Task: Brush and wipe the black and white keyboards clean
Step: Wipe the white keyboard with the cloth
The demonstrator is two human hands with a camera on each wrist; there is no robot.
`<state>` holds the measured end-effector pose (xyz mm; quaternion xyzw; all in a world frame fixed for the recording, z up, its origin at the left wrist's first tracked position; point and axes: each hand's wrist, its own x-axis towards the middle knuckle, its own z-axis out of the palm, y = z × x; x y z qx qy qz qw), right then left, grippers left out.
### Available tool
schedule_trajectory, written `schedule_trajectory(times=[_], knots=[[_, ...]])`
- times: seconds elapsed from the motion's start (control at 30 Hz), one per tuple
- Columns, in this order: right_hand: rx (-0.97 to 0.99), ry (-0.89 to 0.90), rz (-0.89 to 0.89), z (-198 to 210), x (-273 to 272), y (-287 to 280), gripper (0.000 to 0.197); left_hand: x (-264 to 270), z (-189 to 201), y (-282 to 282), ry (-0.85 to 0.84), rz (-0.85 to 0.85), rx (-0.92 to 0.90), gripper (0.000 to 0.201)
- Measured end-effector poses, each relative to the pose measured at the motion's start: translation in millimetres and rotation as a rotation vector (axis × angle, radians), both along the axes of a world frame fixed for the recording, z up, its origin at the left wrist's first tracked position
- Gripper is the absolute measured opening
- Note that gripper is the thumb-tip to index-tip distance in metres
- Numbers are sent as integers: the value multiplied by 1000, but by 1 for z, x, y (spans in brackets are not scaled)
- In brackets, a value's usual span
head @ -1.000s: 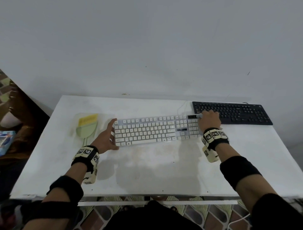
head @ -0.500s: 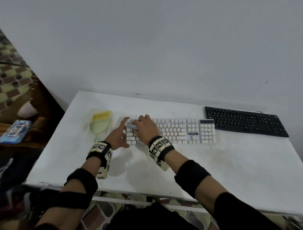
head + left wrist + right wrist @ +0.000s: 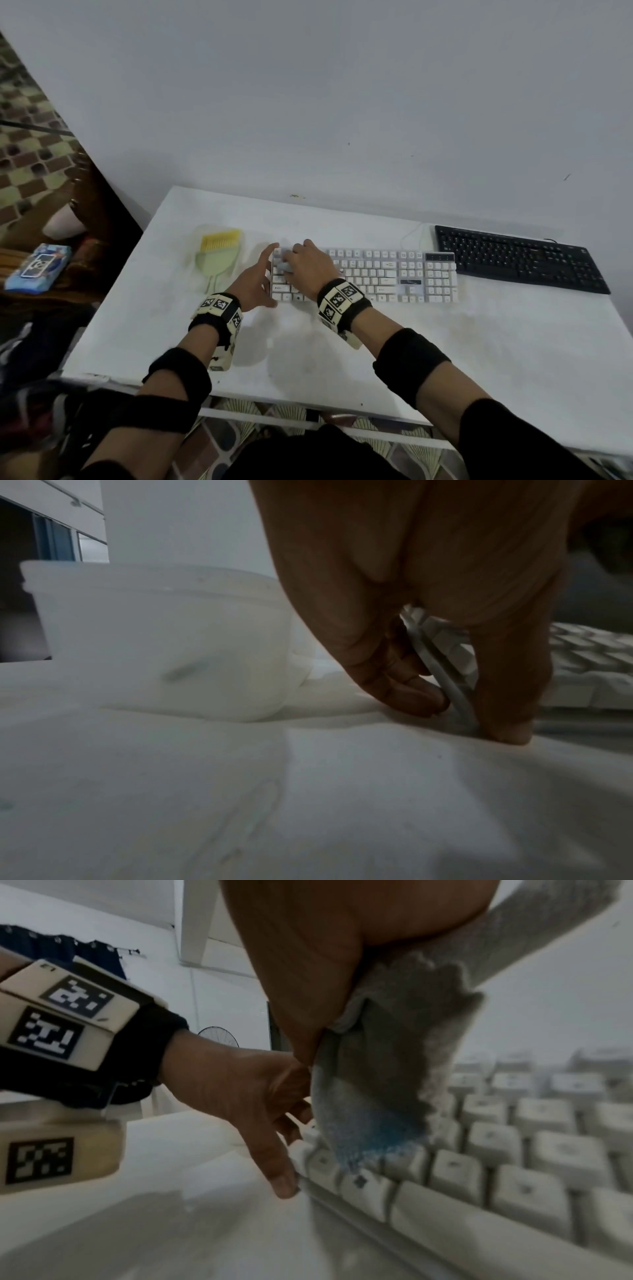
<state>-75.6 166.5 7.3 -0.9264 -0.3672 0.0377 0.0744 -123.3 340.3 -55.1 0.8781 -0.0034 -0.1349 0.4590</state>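
The right hand (image 3: pixel 310 270) bunches a grey cloth (image 3: pixel 394 1069) on the white keyboard's (image 3: pixel 387 277) left-end keys while the left hand (image 3: pixel 255 286), fingers straight, braces its edge on the table (image 3: pixel 479 342): wiping step, next probably the black keyboard (image 3: pixel 517 258).

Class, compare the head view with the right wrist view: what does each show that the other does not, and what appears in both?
Only the head view shows the black keyboard, the yellow-bristled brush and the table's full extent. Only the right wrist view shows the grey cloth's blue corner and the keycaps close up. Both show the white keyboard, the right hand gripping the cloth, and the left hand steadying the keyboard's left end.
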Motion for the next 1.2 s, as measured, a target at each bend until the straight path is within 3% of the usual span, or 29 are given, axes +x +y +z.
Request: schedule_trajectory(times=[0.13, 0.4, 0.67, 0.93, 1.2], knots=[[-14, 50, 42, 4, -6, 22, 27, -1, -1, 0, -24, 4, -3, 135], [-48, 27, -218, -1, 6, -27, 25, -1, 3, 0, 15, -9, -36, 136], [12, 17, -118, -2, 2, -17, 30, 0, 1, 0, 18, 2, -30, 133], [-52, 40, -339, -3, 20, -70, 24, 4, -2, 2, 33, -3, -32, 134], [-49, -26, -89, -2, 10, -40, 27, 3, -2, 0, -16, -1, -14, 134]])
